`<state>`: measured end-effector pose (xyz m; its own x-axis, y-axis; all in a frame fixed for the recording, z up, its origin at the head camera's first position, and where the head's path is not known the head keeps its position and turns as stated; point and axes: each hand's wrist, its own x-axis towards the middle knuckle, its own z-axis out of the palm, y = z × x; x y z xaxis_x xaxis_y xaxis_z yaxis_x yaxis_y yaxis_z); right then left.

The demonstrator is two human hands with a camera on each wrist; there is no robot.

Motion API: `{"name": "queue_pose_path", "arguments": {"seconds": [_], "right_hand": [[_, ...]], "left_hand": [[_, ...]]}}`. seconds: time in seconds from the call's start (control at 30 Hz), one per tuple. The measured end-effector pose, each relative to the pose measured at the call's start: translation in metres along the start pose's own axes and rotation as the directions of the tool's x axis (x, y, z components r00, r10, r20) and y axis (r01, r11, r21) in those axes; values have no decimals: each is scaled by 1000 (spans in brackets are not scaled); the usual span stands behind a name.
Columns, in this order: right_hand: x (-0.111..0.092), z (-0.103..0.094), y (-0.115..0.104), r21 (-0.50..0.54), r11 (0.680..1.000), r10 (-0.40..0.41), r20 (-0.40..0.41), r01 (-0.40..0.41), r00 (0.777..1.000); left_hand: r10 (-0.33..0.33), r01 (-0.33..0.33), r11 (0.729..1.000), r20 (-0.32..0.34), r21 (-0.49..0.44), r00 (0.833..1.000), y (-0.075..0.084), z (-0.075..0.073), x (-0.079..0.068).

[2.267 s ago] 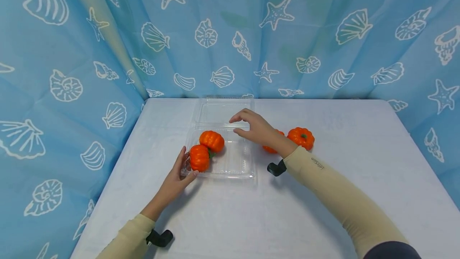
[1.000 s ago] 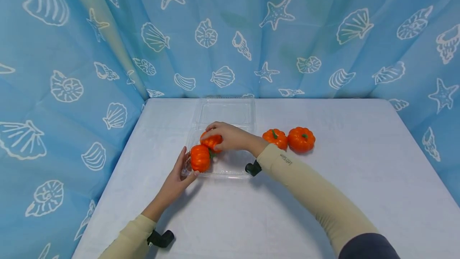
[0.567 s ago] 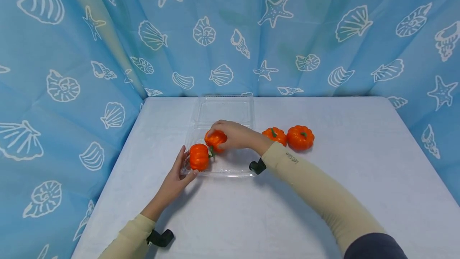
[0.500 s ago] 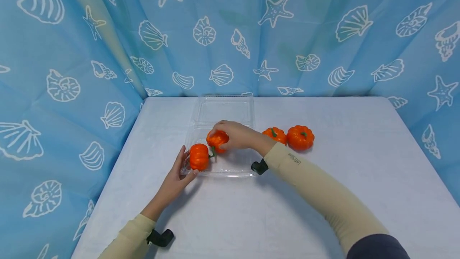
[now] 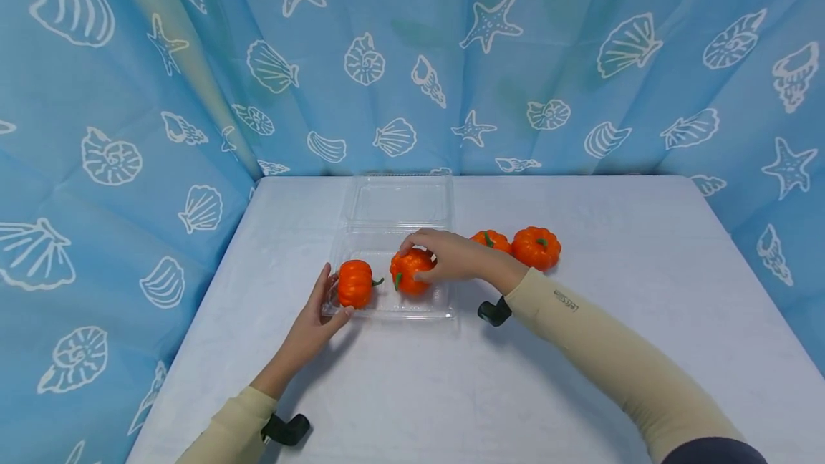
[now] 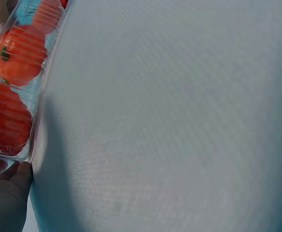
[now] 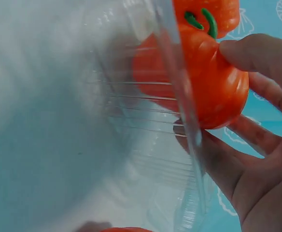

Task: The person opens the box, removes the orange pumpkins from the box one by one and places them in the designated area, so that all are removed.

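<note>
A clear plastic clamshell container [image 5: 389, 313] lies on the table with its lid folded back. My left hand [image 5: 314, 321] holds its left front corner, thumb at the front and fingers along the side; the left wrist view shows the fingertips against its end wall. Inside, at the left, an orange pumpkin [image 5: 355, 283] lies on its side, green stem pointing right. My right hand [image 5: 460, 256] grips a second orange pumpkin [image 5: 407, 279] over the container's right half. In the right wrist view, thumb and fingers curve round this pumpkin [image 7: 218, 82], partly behind the clear wall.
Two more orange pumpkins stand right of the container: the nearer pumpkin [image 5: 491, 239] is partly hidden by the right hand, the farther pumpkin [image 5: 536, 248] is beside it. The open lid [image 5: 402, 203] extends toward the blue shell-patterned curtain [image 5: 412, 56] behind the white table [image 5: 548, 371].
My right hand came in from the right, took hold of the rear pumpkin in the container and moved it rightward and nearer, apart from the left one. My left hand has stayed at the corner.
</note>
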<state>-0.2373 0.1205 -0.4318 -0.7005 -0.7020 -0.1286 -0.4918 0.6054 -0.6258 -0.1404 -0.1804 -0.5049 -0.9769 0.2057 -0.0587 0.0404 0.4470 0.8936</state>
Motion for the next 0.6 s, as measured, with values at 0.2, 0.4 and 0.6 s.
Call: {"name": "queue_pose_path", "arguments": {"seconds": [0.2,0.4,0.6], "right_hand": [[-9,6,2,15,1000,2,5,-2,1000],[-12,8,2,6,1000,9,-5,-9,1000],[-13,8,2,41,999,-3,-17,3,1000]], "left_hand": [[-9,9,1000,-3,4,1000,0,1,0],[-6,6,1000,-2,14,1000,1,0,-1],[-18,18,1000,0,7,1000,4,0,-2]]}}
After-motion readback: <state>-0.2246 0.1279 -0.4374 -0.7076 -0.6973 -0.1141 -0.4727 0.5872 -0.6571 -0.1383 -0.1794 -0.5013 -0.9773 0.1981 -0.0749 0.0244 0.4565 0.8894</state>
